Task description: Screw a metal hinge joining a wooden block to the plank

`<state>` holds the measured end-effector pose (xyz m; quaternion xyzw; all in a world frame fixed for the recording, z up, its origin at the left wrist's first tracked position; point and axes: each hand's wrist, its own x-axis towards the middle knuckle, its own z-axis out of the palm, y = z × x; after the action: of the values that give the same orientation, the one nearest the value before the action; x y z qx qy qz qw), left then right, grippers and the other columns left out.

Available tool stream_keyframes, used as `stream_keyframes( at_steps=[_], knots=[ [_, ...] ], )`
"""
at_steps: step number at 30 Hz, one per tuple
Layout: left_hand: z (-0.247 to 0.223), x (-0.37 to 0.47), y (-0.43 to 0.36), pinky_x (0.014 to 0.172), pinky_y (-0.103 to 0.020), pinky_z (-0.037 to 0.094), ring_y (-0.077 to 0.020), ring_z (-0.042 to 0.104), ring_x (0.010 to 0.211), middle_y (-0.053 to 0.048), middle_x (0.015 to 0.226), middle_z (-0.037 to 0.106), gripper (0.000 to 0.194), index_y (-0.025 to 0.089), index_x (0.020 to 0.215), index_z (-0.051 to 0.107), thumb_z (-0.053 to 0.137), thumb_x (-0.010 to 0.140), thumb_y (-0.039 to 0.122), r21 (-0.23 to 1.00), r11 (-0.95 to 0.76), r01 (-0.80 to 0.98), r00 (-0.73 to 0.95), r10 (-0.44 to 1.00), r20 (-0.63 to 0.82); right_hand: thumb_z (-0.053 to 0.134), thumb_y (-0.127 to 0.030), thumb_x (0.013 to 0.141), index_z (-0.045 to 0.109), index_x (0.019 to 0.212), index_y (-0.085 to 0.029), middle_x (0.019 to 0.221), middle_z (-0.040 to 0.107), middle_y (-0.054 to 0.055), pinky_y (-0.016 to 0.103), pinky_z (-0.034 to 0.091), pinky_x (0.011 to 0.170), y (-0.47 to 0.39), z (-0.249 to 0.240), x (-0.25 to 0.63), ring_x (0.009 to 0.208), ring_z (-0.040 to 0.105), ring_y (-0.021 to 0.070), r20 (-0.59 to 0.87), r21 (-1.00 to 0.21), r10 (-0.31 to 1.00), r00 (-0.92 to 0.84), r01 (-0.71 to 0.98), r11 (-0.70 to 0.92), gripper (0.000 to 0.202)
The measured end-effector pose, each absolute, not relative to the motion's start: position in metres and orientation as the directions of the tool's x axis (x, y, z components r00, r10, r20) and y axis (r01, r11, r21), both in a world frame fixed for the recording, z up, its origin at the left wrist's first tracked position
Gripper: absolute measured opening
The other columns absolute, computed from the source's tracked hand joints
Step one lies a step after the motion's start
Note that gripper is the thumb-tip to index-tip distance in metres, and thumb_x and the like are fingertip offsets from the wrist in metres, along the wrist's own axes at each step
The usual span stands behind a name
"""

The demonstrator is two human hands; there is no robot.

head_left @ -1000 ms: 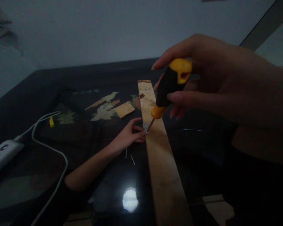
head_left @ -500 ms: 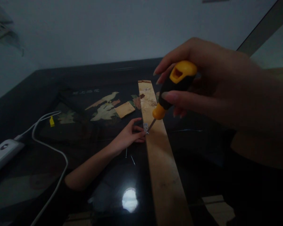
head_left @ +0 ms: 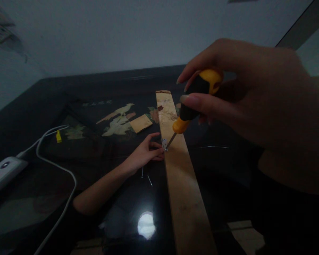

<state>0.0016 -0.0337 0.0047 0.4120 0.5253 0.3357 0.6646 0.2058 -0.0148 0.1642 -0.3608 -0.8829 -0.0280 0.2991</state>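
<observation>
A long wooden plank (head_left: 184,198) lies lengthwise on the glossy dark table. At its left edge sits a small metal bracket (head_left: 164,143) with holes. My left hand (head_left: 145,153) is at that edge, its thumb and fingertips closed against the bracket; the exact grip is partly hidden. My right hand (head_left: 244,88) is wrapped around the handle of a yellow-and-black screwdriver (head_left: 192,102). The screwdriver is tilted, and its tip meets a screw (head_left: 166,149) at the bracket's near end.
Two loose screws (head_left: 150,180) lie on the table (head_left: 117,198) below my left wrist. A small square wood piece (head_left: 140,123) rests left of the plank. Farther left are a white power strip (head_left: 6,173), its cable (head_left: 71,173) and a yellow tag (head_left: 59,136). A wall (head_left: 108,35) stands behind.
The screwdriver's handle has turned in my right hand, its yellow slot now facing right. My right hand has shifted slightly to the right. My left hand and the plank have stayed put.
</observation>
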Motion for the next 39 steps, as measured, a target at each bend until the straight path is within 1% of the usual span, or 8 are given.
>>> stream_keyframes(
  at_steps=[6, 9, 14, 20, 24, 27, 32, 39],
  knots=[
    [0.006, 0.002, -0.033, 0.069, -0.029, 0.056, -0.0124, 0.066, 0.067, -0.001, 0.084, 0.060, 0.062, 0.018, 0.132, 0.038, 0.067, 0.077, 0.011, 0.898, 0.440, 0.013, 0.212, 0.876, -0.432, 0.045, -0.027, 0.084, 0.058, 0.105, -0.030, 0.095, 0.062, -0.014, 0.019, 0.046, 0.060, -0.017, 0.172, 0.218, 0.068, 0.057, 0.0029, 0.481, -0.318, 0.633, -0.607, 0.552, 0.771, 0.025],
    [0.006, 0.002, -0.033, 0.068, -0.029, 0.056, -0.0120, 0.066, 0.066, 0.000, 0.083, 0.060, 0.061, 0.018, 0.131, 0.038, 0.066, 0.077, 0.009, 0.896, 0.443, 0.001, 0.212, 0.876, -0.434, 0.049, -0.039, 0.088, 0.062, 0.099, -0.029, 0.089, 0.063, -0.011, 0.025, 0.047, 0.068, -0.021, 0.166, 0.209, 0.069, 0.059, 0.0058, 0.562, -0.232, 0.651, -0.510, 0.659, 0.716, 0.020],
    [0.006, 0.003, -0.033, 0.066, -0.027, 0.057, -0.0104, 0.065, 0.064, 0.002, 0.080, 0.059, 0.060, 0.018, 0.130, 0.039, 0.065, 0.078, 0.007, 0.892, 0.451, -0.011, 0.195, 0.876, -0.441, 0.046, -0.055, 0.086, 0.063, 0.096, -0.022, 0.087, 0.063, -0.005, 0.034, 0.046, 0.074, -0.023, 0.162, 0.199, 0.077, 0.061, 0.0133, 0.622, -0.088, 0.648, -0.439, 0.784, 0.615, 0.038],
    [0.008, 0.003, -0.033, 0.067, -0.026, 0.057, -0.0111, 0.066, 0.067, 0.001, 0.082, 0.059, 0.061, 0.018, 0.132, 0.038, 0.064, 0.078, 0.007, 0.893, 0.449, 0.009, 0.203, 0.874, -0.441, 0.048, -0.038, 0.084, 0.056, 0.113, -0.031, 0.104, 0.064, -0.015, 0.023, 0.049, 0.075, -0.017, 0.173, 0.220, 0.080, 0.061, 0.0055, 0.484, -0.270, 0.608, -0.629, 0.554, 0.788, 0.030],
    [0.006, 0.002, -0.032, 0.068, -0.027, 0.057, -0.0119, 0.067, 0.068, -0.001, 0.084, 0.061, 0.061, 0.018, 0.132, 0.037, 0.065, 0.078, 0.009, 0.897, 0.441, 0.013, 0.214, 0.875, -0.434, 0.051, -0.032, 0.086, 0.055, 0.116, -0.030, 0.102, 0.065, -0.015, 0.017, 0.048, 0.072, -0.018, 0.173, 0.222, 0.074, 0.059, 0.0019, 0.485, -0.299, 0.598, -0.638, 0.521, 0.799, 0.031],
    [0.004, 0.001, -0.033, 0.069, -0.028, 0.056, -0.0121, 0.067, 0.067, -0.001, 0.084, 0.061, 0.062, 0.018, 0.131, 0.039, 0.067, 0.076, 0.009, 0.898, 0.439, -0.007, 0.215, 0.878, -0.427, 0.052, -0.037, 0.087, 0.061, 0.105, -0.028, 0.089, 0.065, -0.013, 0.021, 0.048, 0.069, -0.020, 0.169, 0.212, 0.067, 0.058, 0.0034, 0.541, -0.252, 0.632, -0.555, 0.610, 0.751, 0.021],
    [0.004, 0.001, -0.033, 0.069, -0.030, 0.056, -0.0119, 0.066, 0.066, 0.000, 0.084, 0.061, 0.062, 0.018, 0.130, 0.039, 0.069, 0.075, 0.012, 0.901, 0.434, -0.013, 0.223, 0.879, -0.421, 0.049, -0.052, 0.086, 0.064, 0.096, -0.025, 0.082, 0.063, -0.009, 0.030, 0.046, 0.074, -0.019, 0.163, 0.201, 0.071, 0.060, 0.0090, 0.605, -0.128, 0.656, -0.452, 0.757, 0.640, 0.032],
    [0.007, 0.002, -0.033, 0.070, -0.029, 0.056, -0.0122, 0.066, 0.069, 0.000, 0.084, 0.059, 0.062, 0.019, 0.131, 0.039, 0.066, 0.077, 0.009, 0.893, 0.450, -0.003, 0.205, 0.874, -0.440, 0.047, -0.034, 0.085, 0.055, 0.120, -0.027, 0.105, 0.064, -0.010, 0.021, 0.049, 0.075, -0.017, 0.174, 0.216, 0.084, 0.060, 0.0074, 0.470, -0.305, 0.620, -0.628, 0.544, 0.782, 0.036]
  ],
)
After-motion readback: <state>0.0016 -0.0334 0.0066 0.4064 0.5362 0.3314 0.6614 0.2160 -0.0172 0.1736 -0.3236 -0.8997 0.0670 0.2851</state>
